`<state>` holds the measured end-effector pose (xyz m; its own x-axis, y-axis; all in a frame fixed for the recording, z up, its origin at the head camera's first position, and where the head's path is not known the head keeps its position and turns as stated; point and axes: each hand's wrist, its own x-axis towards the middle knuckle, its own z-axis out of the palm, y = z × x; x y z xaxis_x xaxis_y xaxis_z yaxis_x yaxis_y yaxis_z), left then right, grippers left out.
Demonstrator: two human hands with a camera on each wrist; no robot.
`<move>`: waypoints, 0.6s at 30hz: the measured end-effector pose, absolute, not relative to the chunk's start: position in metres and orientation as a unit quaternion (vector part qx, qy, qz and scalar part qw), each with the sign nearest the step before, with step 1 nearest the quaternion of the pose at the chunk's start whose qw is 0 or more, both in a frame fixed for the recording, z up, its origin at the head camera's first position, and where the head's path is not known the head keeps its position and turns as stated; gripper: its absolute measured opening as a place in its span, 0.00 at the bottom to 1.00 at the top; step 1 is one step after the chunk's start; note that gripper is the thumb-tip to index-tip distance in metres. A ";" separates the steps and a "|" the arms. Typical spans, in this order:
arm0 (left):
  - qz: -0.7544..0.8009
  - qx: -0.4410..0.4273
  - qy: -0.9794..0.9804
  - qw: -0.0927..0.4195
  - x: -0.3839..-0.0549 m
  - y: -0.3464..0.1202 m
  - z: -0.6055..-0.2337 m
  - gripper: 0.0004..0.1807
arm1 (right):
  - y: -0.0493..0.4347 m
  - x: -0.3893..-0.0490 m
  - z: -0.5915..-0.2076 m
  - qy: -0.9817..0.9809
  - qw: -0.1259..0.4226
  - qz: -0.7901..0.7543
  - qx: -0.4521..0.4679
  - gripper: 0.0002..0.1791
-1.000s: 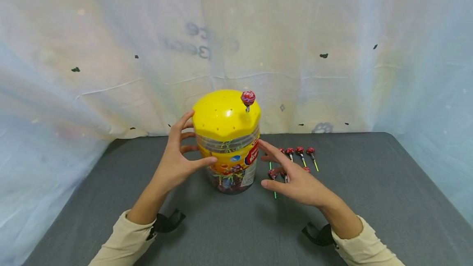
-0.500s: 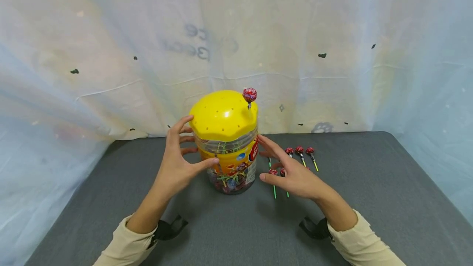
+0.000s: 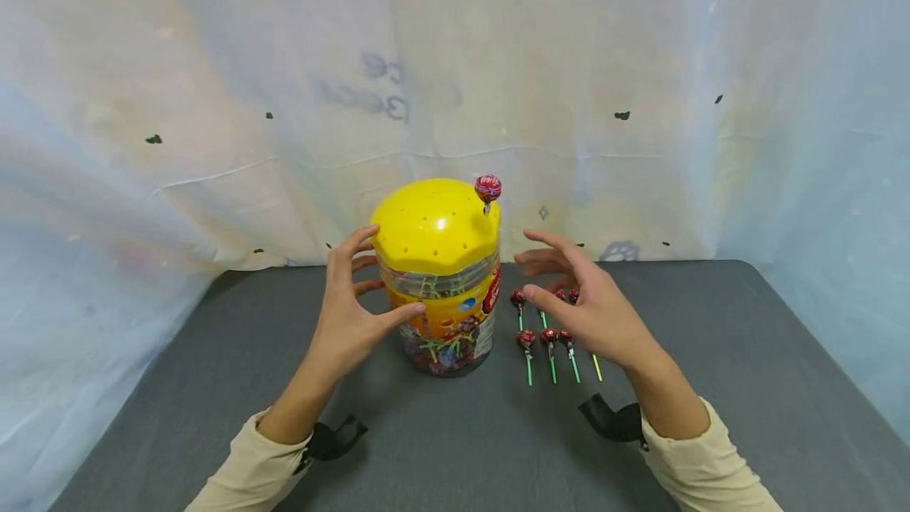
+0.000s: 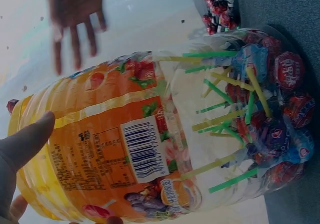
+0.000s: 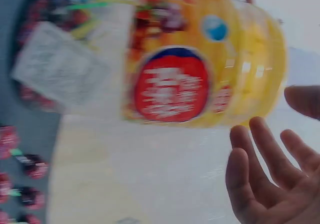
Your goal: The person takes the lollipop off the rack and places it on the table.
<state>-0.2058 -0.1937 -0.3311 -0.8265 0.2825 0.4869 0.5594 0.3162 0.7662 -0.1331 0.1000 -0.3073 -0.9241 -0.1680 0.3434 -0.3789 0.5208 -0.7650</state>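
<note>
A clear plastic candy jar (image 3: pixel 441 310) with a domed yellow lid (image 3: pixel 434 227) stands upright on the table. My left hand (image 3: pixel 351 318) holds its left side, thumb across the front and fingers around the back. One red-wrapped lollipop (image 3: pixel 487 189) sticks up from the lid's right edge. Through the jar's clear lower wall, several lollipops (image 4: pixel 290 70) show in the left wrist view. My right hand (image 3: pixel 597 303) hovers to the right of the jar, apart from it, fingers loosely bent around nothing. In the right wrist view, a gap shows between that hand (image 5: pixel 280 184) and the jar (image 5: pixel 215 74).
Several red lollipops (image 3: pixel 548 336) with green and yellow sticks lie in two rows right of the jar, partly hidden by my right hand. Small holes dot the lid. A pale printed curtain (image 3: pixel 569 62) hangs behind the grey tabletop (image 3: pixel 455 449).
The jar has turned slightly, its red logo shifting right and the lid's lollipop moving a little right. My right hand has left the jar's side and moved right and up.
</note>
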 end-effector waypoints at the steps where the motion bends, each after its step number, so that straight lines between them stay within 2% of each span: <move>1: -0.521 -0.262 -0.801 0.134 -0.206 -0.193 -0.332 0.58 | 0.098 -0.133 -0.303 -0.866 0.133 0.457 0.157 0.36; 4: -0.517 -0.259 -0.804 0.138 -0.205 -0.192 -0.332 0.59 | 0.090 -0.136 -0.289 -0.861 0.176 0.451 0.157 0.36; 10: -0.511 -0.255 -0.810 0.133 -0.206 -0.191 -0.331 0.59 | 0.072 -0.146 -0.268 -0.838 0.228 0.475 0.144 0.37; 18: -0.505 -0.249 -0.816 0.131 -0.204 -0.192 -0.331 0.59 | 0.058 -0.162 -0.268 -0.818 0.280 0.483 0.141 0.37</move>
<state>-0.2038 -0.1916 -0.3305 -0.8419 0.2741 0.4649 0.5384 0.3667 0.7588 -0.1620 0.0576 -0.2677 -0.8030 0.0398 0.5946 -0.5014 0.4942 -0.7102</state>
